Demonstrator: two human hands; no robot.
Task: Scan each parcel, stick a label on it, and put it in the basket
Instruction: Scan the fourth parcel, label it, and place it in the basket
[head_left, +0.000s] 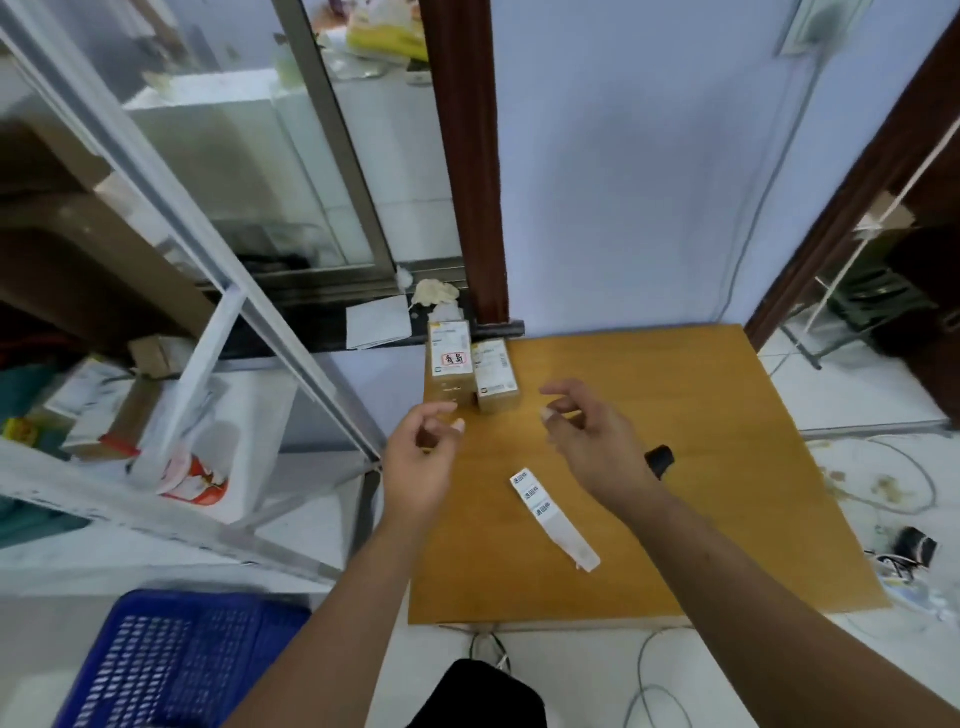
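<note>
2 parcels (451, 364) sit side by side at the table's (701, 467) far-left corner. The left hand (421, 460) is just short of them and nearer; the right hand (592, 441) is further right. Both hands are loosely curled, holding nothing.

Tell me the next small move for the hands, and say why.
Probably reach the left hand forward and grip the taller parcel just beyond it. It and the right hand hover holding nothing; that parcel and the shorter parcel stand at the far corner of the table; the label strip lies nearby.
</note>
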